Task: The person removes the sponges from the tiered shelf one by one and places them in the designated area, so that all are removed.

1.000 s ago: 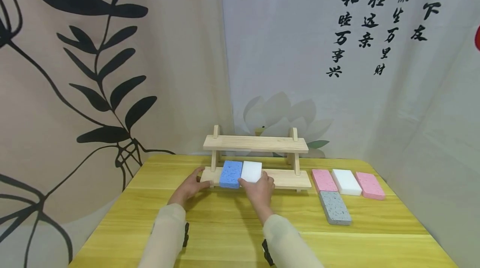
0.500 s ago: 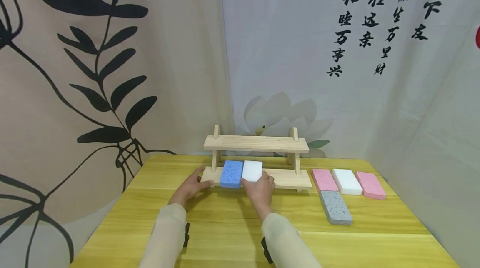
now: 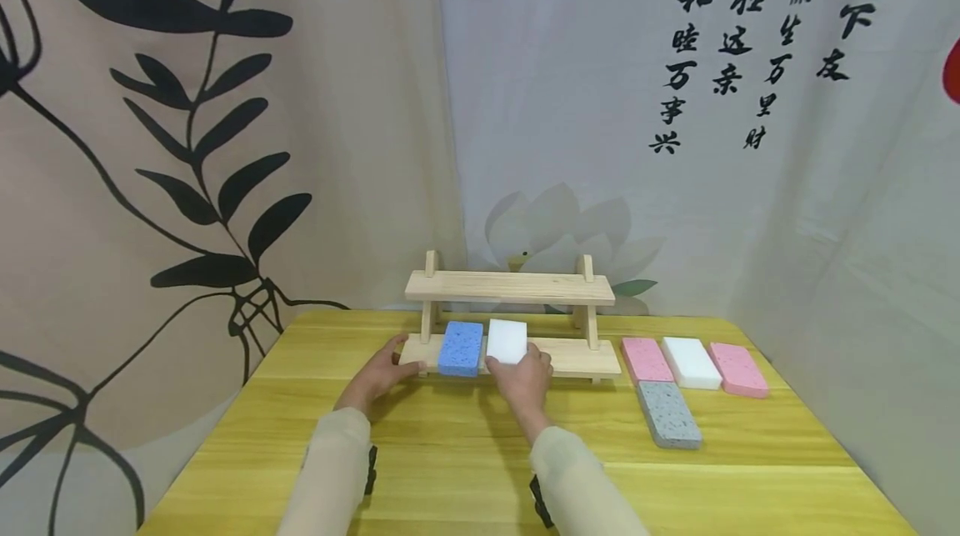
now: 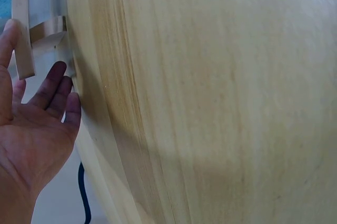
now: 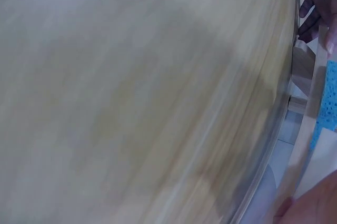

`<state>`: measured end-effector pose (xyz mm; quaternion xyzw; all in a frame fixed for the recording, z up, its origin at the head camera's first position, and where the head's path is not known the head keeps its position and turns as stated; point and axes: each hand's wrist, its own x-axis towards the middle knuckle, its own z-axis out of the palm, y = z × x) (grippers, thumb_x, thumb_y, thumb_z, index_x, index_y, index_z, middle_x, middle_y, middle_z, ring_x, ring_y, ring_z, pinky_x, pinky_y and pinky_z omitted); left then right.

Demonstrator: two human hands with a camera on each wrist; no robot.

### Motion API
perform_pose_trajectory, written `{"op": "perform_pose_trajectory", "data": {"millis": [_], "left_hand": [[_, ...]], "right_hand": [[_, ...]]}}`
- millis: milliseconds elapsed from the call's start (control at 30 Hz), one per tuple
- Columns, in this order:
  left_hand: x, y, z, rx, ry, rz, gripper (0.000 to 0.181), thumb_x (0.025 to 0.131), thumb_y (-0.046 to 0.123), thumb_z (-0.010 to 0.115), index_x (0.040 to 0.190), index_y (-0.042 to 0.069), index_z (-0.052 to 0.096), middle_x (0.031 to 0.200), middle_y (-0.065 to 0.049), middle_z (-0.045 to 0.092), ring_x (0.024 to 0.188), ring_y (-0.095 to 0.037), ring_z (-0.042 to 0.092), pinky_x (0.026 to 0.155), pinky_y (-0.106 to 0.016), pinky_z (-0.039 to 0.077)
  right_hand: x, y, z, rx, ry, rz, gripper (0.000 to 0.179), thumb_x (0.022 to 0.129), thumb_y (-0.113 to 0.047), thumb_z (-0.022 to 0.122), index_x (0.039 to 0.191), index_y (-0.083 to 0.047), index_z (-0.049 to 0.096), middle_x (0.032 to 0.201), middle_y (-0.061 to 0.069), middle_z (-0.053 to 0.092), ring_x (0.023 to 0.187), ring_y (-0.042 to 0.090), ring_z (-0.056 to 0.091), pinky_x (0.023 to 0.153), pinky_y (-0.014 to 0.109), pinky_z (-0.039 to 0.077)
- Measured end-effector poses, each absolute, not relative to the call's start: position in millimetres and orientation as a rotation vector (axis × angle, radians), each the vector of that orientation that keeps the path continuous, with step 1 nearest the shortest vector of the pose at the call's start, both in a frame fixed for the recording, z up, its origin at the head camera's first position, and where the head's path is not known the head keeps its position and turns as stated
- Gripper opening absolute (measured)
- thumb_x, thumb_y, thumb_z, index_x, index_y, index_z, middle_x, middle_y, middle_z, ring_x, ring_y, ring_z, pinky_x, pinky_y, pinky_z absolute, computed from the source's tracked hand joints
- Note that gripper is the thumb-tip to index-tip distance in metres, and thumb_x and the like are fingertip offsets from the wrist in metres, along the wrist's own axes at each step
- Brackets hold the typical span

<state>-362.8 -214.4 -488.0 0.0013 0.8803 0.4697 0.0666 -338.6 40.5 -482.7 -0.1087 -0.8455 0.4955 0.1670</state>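
The right hand (image 3: 523, 378) pinches a white sponge (image 3: 507, 341) at the lower shelf (image 3: 573, 357) of a two-tier wooden rack (image 3: 510, 287); its thumb shows on the sponge's near left side, while the fingers on the right are partly hidden. Whether the sponge rests on the board or sits just above it cannot be told. Just left of it, across a narrow gap, a blue speckled sponge (image 3: 461, 348) lies on the same shelf, reaching over the front edge.

The left hand (image 3: 378, 373) grips the rack's left end, thumb at the front edge of the lower shelf; the left wrist view shows the palm and partly bent fingers, with the thumb cut off by the border. That view catches only a corner of blue. In the right wrist view, both hands are cropped at the right border, and the sponges show only in part.

To the right on the worktop (image 3: 450, 469) are two pink sponges (image 3: 647, 361), a second white sponge (image 3: 690, 363) between them, and a grey speckled sponge (image 3: 669, 415) nearer. The backdrop's writing (image 3: 727, 44) is cut off at the top.
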Motion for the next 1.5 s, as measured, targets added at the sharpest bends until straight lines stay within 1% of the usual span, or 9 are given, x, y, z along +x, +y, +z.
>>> {"op": "perform_pose_trajectory", "data": {"millis": [100,200,267,433,600,767,1000,1133,1500], "left_hand": [[-360.9,-214.8,-486.5,0.003,2.655,1.415,0.083,0.095,0.041,0.067,0.159,0.015,0.020,0.140,-0.027,0.044,0.124,-0.043,0.048,0.099,-0.061,0.040],[-361.5,-215.4,-487.7,0.014,2.657,1.414,0.084,0.095,0.040,0.067,0.159,0.013,0.019,0.138,-0.028,0.045,0.122,-0.043,0.049,0.098,-0.060,0.041],[-362.7,-215.7,-489.0,0.006,2.657,1.412,0.084,0.095,0.041,0.067,0.159,0.014,0.020,0.139,-0.027,0.045,0.122,-0.043,0.049,0.098,-0.060,0.041],[-365.2,-215.8,-491.1,0.004,2.662,1.409,0.084,0.095,0.041,0.067,0.159,0.015,0.020,0.139,-0.027,0.045,0.123,-0.043,0.049,0.098,-0.060,0.041],[-365.8,-215.7,-491.6,0.008,2.661,1.408,0.084,0.095,0.040,0.067,0.159,0.016,0.020,0.140,-0.027,0.044,0.124,-0.044,0.048,0.098,-0.061,0.041],[-365.3,-214.7,-489.9,0.012,2.664,1.403,0.084,0.095,0.040,0.067,0.159,0.015,0.020,0.140,-0.028,0.044,0.123,-0.045,0.049,0.098,-0.061,0.041],[-365.6,-213.8,-489.4,0.006,2.669,1.390,0.084,0.095,0.041,0.067,0.159,0.015,0.019,0.141,-0.029,0.042,0.125,-0.046,0.047,0.100,-0.062,0.039],[-365.5,-214.1,-489.6,0.010,2.661,1.404,0.084,0.095,0.041,0.067,0.159,0.015,0.019,0.141,-0.029,0.043,0.124,-0.046,0.048,0.098,-0.062,0.040],[-366.0,-216.8,-491.4,0.009,2.671,1.395,0.085,0.094,0.042,0.067,0.159,0.013,0.020,0.141,-0.029,0.043,0.125,-0.046,0.047,0.100,-0.063,0.038]], "right_hand": [[-338.3,44.7,-480.1,-0.278,-2.412,1.414,0.079,0.071,-0.035,0.087,0.129,0.008,0.055,0.112,0.022,0.053,0.102,0.035,0.049,0.083,0.049,0.048],[-337.6,49.8,-477.5,-0.237,-2.414,1.417,0.077,0.071,-0.036,0.087,0.127,0.008,0.056,0.111,0.021,0.053,0.100,0.034,0.051,0.083,0.049,0.049],[-337.4,53.8,-476.6,-0.220,-2.425,1.422,0.077,0.072,-0.036,0.086,0.128,0.008,0.056,0.112,0.020,0.053,0.100,0.033,0.051,0.083,0.049,0.051],[-337.3,66.2,-476.6,-0.171,-2.466,1.429,0.078,0.074,-0.038,0.085,0.130,0.006,0.055,0.115,0.019,0.052,0.102,0.032,0.051,0.084,0.047,0.051],[-336.2,81.9,-476.7,-0.113,-2.499,1.382,0.078,0.074,-0.038,0.084,0.131,0.005,0.055,0.115,0.019,0.054,0.101,0.032,0.052,0.084,0.049,0.050],[-331.4,95.8,-474.8,-0.063,-2.529,1.345,0.076,0.076,-0.037,0.083,0.133,0.004,0.054,0.115,0.019,0.055,0.101,0.032,0.054,0.085,0.049,0.050],[-324.7,110.2,-470.2,-0.010,-2.567,1.322,0.076,0.077,-0.036,0.082,0.135,0.004,0.053,0.115,0.019,0.055,0.100,0.032,0.056,0.086,0.048,0.051],[-321.9,117.9,-468.7,0.011,-2.568,1.314,0.075,0.078,-0.036,0.082,0.135,0.005,0.053,0.116,0.020,0.056,0.100,0.031,0.056,0.086,0.047,0.051],[-314.4,135.5,-465.8,0.039,-2.581,1.317,0.075,0.080,-0.032,0.081,0.136,0.007,0.052,0.123,0.022,0.055,0.105,0.033,0.055,0.089,0.048,0.049]]}}
